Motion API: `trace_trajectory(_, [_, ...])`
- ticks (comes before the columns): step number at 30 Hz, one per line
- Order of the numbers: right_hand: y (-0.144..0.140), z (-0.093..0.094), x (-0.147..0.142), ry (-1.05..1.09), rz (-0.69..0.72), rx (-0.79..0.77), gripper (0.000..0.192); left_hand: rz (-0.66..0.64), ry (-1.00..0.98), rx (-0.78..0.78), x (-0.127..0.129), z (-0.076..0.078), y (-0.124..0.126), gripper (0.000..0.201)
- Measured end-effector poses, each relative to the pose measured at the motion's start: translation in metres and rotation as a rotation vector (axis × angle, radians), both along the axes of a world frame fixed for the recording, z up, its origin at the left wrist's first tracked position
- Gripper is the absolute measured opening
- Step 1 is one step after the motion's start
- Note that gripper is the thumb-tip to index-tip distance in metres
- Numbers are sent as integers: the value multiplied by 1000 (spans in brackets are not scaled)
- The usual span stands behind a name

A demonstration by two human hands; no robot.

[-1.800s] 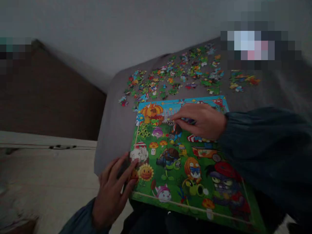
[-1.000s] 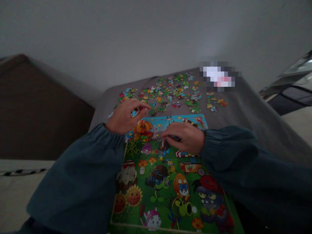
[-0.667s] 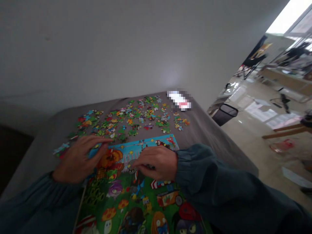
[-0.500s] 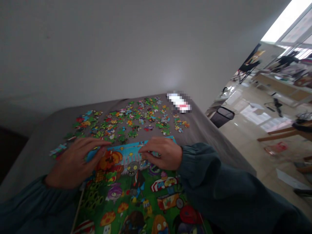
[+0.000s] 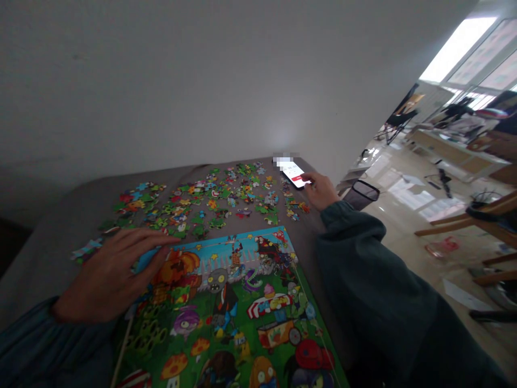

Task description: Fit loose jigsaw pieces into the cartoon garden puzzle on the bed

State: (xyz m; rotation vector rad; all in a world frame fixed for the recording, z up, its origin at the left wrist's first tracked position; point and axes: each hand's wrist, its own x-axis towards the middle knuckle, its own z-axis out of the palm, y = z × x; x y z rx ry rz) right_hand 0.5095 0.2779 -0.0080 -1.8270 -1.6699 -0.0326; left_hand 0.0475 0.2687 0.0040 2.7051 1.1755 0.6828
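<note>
My right hand (image 5: 320, 191) reaches over the lower edge of a phone (image 5: 294, 173), whose lit screen shows a red button. Its index finger is stretched out at the screen; the other fingers are partly hidden. The phone lies flat by the wall. My left hand (image 5: 111, 272) rests over the upper left corner of a picture board (image 5: 258, 312), thumb and fingers apart, with nothing visible between them. Cartoon plants and zombies on green, under a blue strip, cover the board. Behind it, many loose jigsaw pieces (image 5: 214, 194) are scattered in groups.
A grey cloth (image 5: 76, 207) covers the surface, which ends at a pale wall (image 5: 202, 81). To the right, the floor lies lower, with a dark mesh bin (image 5: 361, 194), wooden furniture (image 5: 444, 223) and a window (image 5: 460, 48) beyond.
My right hand has left the board's upper edge and moved right and away to the phone, uncovering the board's upper right corner. My left hand stays at the upper left corner.
</note>
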Motion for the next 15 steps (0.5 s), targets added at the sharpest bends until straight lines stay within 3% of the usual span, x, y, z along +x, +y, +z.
trace_trajectory(4, [-3, 4, 8, 14, -31, -49, 32, -7, -14, 18, 0, 1, -1, 27])
trace_trajectory(15, [-5, -1, -8, -55, 18, -71, 26, -23, 23, -8, -4, -8, 2, 27])
